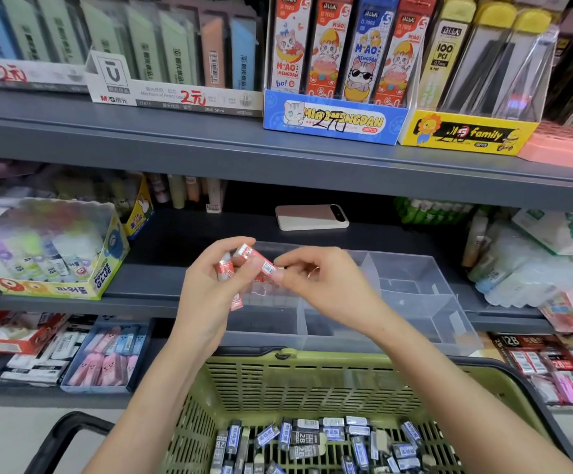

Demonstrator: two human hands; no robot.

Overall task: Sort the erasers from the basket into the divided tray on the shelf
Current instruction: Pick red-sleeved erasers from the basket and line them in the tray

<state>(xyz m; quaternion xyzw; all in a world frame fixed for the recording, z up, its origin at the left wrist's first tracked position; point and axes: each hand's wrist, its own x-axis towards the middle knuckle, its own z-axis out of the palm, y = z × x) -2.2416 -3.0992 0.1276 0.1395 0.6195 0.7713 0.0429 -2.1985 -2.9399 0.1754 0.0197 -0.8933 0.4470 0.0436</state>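
My left hand point(206, 289) holds several red-wrapped erasers point(225, 270) above the left side of the clear divided tray point(411, 268) on the middle shelf. My right hand point(319, 278) pinches the end of one red eraser point(256, 260) that also rests on my left fingers. Red erasers lie in the tray's left compartment, partly hidden behind my hands. Below, the green basket point(278, 381) holds many blue and black wrapped erasers point(312, 439).
A phone point(312, 217) lies on the shelf behind the tray. A glue stick box point(56, 254) stands to the left, plastic packs point(535, 265) to the right. The upper shelf point(175, 138) carries pencil-lead boxes. The basket's black handle point(69, 436) sticks out at lower left.
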